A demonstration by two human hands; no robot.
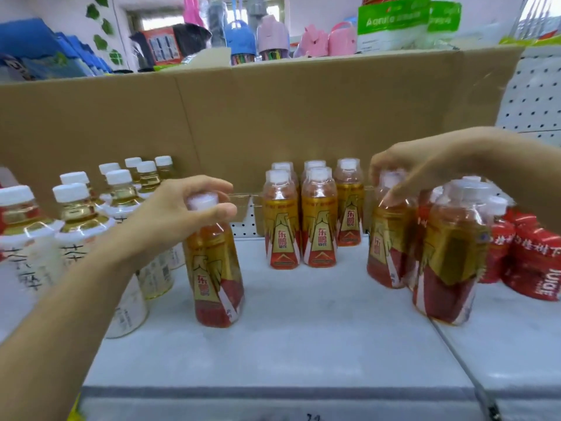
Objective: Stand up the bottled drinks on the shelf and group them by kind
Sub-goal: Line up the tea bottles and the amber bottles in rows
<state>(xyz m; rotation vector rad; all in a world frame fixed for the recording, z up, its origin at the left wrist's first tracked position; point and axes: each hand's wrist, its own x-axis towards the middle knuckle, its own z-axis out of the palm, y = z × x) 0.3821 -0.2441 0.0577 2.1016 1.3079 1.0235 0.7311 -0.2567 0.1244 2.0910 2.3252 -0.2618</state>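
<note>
A white shop shelf (303, 344) carried bottled drinks in several clusters, seen from in front and slightly above.

The left hand (185, 205) reached in from the lower left. Its thumb and fingers were curled round the white cap of a gold-and-red bottle (217, 268), gripping it from above. This bottle was at the front left of the shelf's open middle, nearly upright with a slight lean. It was just beside a cluster of tea bottles (82, 220), which had white caps, pale yellow liquid and white labels. The tea bottles stood upright and filled the left end of the shelf.

The right hand (403, 168) came in from the right. Its fingers were bent down over the cap and shoulder of a second gold-and-red bottle (385, 247), holding it at the top. This part was blurred, so the exact finger placement was unclear. That bottle stood upright at the right of the open middle. A front bottle (449, 259) of the same kind stood upright close beside it and nearer the camera.

Between the two hands, towards the back, five matching bottles (315, 220) stood upright in a tight group. Each had a clear cover over a white cap. At the far right was a cluster of red-labelled bottles (534, 262).

A tall sheet of brown cardboard (273, 110) rose behind the drinks. White pegboard (534, 95) showed at its right edge. Blue, pink and green goods lay blurred above it.
</note>
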